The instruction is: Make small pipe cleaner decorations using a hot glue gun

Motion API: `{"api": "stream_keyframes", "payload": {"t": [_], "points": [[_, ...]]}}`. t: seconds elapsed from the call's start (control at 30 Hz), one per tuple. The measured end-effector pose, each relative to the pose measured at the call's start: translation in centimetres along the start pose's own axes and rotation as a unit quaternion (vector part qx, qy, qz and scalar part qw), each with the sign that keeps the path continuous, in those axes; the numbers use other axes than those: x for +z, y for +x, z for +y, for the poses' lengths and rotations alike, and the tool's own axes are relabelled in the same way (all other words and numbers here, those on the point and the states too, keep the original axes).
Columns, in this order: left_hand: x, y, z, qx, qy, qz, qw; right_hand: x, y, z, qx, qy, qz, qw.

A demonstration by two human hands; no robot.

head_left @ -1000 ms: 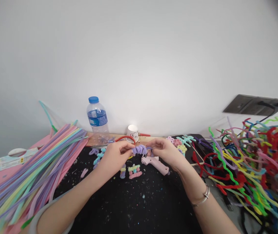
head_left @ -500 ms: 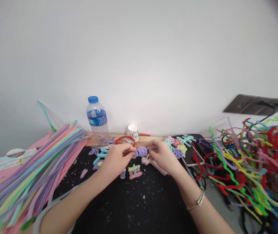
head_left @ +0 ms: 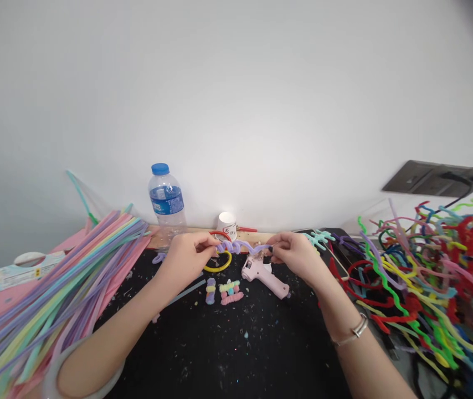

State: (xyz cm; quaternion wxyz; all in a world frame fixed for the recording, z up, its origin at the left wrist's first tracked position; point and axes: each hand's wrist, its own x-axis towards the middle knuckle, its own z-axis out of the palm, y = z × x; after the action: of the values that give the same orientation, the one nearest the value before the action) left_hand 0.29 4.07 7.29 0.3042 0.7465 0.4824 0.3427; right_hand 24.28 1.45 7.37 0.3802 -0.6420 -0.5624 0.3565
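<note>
A coiled purple pipe cleaner (head_left: 236,247) is stretched between my two hands, above the back part of the black mat (head_left: 220,349). My left hand (head_left: 195,252) pinches its left end, where the coils are tighter. The looser right end is pinched in my right hand (head_left: 292,252). Just below it lies a pale pink glue gun (head_left: 265,275), its handle toward me. Two small pastel pipe cleaner pieces, a purple-and-yellow one (head_left: 210,291) and a pink, yellow and blue one (head_left: 231,292), lie on the mat. Behind the coil is a red and yellow pair of looped handles (head_left: 219,265), partly hidden.
Long pastel pipe cleaners (head_left: 74,277) are heaped at the left. A tangle of bright bent ones (head_left: 431,277) fills the right side. Against the wall stand a plastic bottle (head_left: 167,200) and a paper cup (head_left: 227,224). A phone (head_left: 332,257) lies behind my right hand.
My hands have moved apart, my right hand to the right, and the tight purple coil has been pulled out longer. The glue gun shows more fully.
</note>
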Motion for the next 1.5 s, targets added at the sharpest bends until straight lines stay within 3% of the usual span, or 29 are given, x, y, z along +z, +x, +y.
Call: {"api": "stream_keyframes", "payload": {"t": [0.43, 0.7, 0.9, 1.03, 1.17, 1.5], "points": [[-4.0, 1.1, -1.0, 0.174, 0.153, -0.05, 0.971, -3.5, -0.7, -0.7, 0.055, 0.056, -0.074, 0.994], [-6.1, 1.2, -1.2, 0.196, 0.174, -0.03, 0.965, -4.8, -1.0, -0.9, 0.069, 0.031, -0.068, 0.995], [-6.8, 1.0, -1.3, 0.159, 0.17, -0.026, 0.972, -4.8, -1.2, -1.2, 0.065, 0.02, -0.088, 0.994], [-5.1, 1.0, -1.1, 0.11, 0.149, -0.113, 0.976, -3.6, -1.0, -1.0, 0.032, 0.028, -0.135, 0.99], [-3.6, 1.2, -1.3, 0.051, 0.119, -0.142, 0.981, -2.9, -0.8, -0.8, 0.011, 0.054, -0.167, 0.984], [-4.1, 1.4, -1.7, -0.015, 0.046, -0.252, 0.966, -3.7, 0.1, 0.9, 0.06, 0.164, -0.13, 0.976]]}}
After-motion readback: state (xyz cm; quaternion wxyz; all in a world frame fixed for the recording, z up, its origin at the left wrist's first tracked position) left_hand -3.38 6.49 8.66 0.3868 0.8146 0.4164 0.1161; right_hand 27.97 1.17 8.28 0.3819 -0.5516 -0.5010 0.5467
